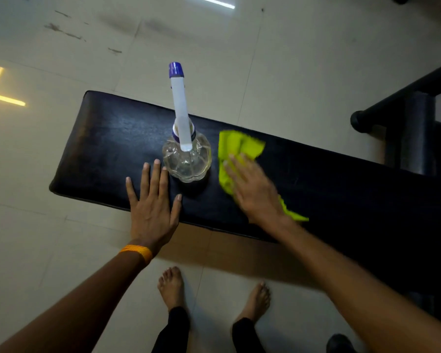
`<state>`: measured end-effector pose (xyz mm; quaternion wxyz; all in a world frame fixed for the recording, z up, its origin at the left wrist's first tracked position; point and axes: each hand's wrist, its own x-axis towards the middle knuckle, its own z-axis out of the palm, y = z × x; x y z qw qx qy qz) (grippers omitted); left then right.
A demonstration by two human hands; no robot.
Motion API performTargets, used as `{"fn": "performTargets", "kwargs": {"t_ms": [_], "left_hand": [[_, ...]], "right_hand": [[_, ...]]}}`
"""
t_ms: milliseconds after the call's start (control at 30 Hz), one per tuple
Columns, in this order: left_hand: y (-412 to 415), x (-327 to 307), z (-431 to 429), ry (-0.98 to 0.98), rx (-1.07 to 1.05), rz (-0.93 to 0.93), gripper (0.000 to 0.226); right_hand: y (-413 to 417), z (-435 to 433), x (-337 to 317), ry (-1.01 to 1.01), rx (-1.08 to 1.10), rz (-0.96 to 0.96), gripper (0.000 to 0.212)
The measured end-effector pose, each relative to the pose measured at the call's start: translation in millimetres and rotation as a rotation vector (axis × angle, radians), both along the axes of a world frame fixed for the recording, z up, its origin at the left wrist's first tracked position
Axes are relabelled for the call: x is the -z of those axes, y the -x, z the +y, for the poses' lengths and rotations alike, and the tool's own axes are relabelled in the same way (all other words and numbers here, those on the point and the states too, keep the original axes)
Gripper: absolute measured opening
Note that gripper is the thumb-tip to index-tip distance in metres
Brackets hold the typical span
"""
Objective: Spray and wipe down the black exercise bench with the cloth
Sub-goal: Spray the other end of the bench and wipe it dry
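Observation:
The black padded exercise bench [107, 138] runs from the left middle to the right edge. A clear spray bottle [187, 159] with a white and blue nozzle stands upright on it. My left hand [152, 207] lies flat on the pad with fingers spread, just left of the bottle, holding nothing. My right hand [252, 192] presses flat on a bright green cloth [239, 146] on the pad, right of the bottle. This hand is motion-blurred. Part of the cloth is hidden under the palm.
A black metal frame with a round bar end [359, 121] stands at the right. My bare feet [172, 286] are on the pale tiled floor [61, 250] in front of the bench. A dark object [339, 342] sits at the bottom right.

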<state>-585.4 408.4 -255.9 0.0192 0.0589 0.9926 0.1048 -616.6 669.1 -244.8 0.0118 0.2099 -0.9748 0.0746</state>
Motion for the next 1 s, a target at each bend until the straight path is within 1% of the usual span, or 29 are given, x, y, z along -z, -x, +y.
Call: {"fn": "performTargets", "kwargs": {"t_ms": [67, 100, 200, 300, 367, 433, 467, 500, 600, 667, 733, 767, 833, 867, 900, 933, 1000], "left_hand": [[0, -1, -2, 0.000, 0.009, -0.011, 0.073], [0, -1, -3, -0.001, 0.013, -0.017, 0.073], [0, -5, -2, -0.013, 0.010, -0.028, 0.073], [0, -6, 1, -0.016, -0.010, -0.034, 0.071], [0, -5, 2, -0.012, -0.010, -0.035, 0.072], [0, -3, 1, -0.013, -0.009, -0.028, 0.072], [-1, -2, 1, -0.013, -0.008, -0.023, 0.072], [-1, -2, 1, -0.013, -0.006, -0.022, 0.072], [-2, -1, 2, -0.016, -0.007, -0.026, 0.072], [-3, -2, 3, -0.020, -0.015, -0.034, 0.071], [-2, -4, 4, -0.020, -0.020, -0.041, 0.071], [-1, -6, 3, -0.021, -0.022, -0.048, 0.071], [0, -8, 3, -0.031, -0.017, -0.063, 0.072], [0, -9, 3, -0.036, -0.014, -0.064, 0.072], [1, -10, 2, -0.040, -0.014, -0.064, 0.072], [1, -11, 2, -0.047, -0.013, -0.060, 0.072], [2, -13, 2, -0.092, -0.020, -0.052, 0.072]], "right_hand": [[35, 21, -1, 0.013, 0.172, 0.000, 0.044], [40, 35, -4, 0.034, 0.261, -0.031, 0.046], [11, 61, -15, 0.126, 0.441, -0.098, 0.052], [-23, 55, -21, 0.207, 0.514, -0.146, 0.057], [-27, 52, -28, 0.206, 0.526, -0.125, 0.060], [-21, 54, -37, 0.193, 0.504, -0.054, 0.059], [-17, 55, -41, 0.188, 0.488, -0.032, 0.062], [-11, 55, -44, 0.178, 0.478, -0.041, 0.069], [-5, 51, -36, 0.089, 0.420, -0.182, 0.099], [-23, 38, -27, 0.053, 0.384, -0.210, 0.107], [-52, 23, -19, 0.110, 0.368, -0.177, 0.102], [-67, 16, -16, 0.127, 0.332, -0.145, 0.095], [-83, 16, -7, 0.153, 0.238, -0.089, 0.074], [-79, 23, -3, 0.179, 0.200, -0.058, 0.064], [-68, 32, 2, 0.206, 0.192, -0.024, 0.058], [-53, 38, 5, 0.224, 0.233, 0.006, 0.058], [-17, 41, 6, 0.280, 0.469, 0.040, 0.053]]}}
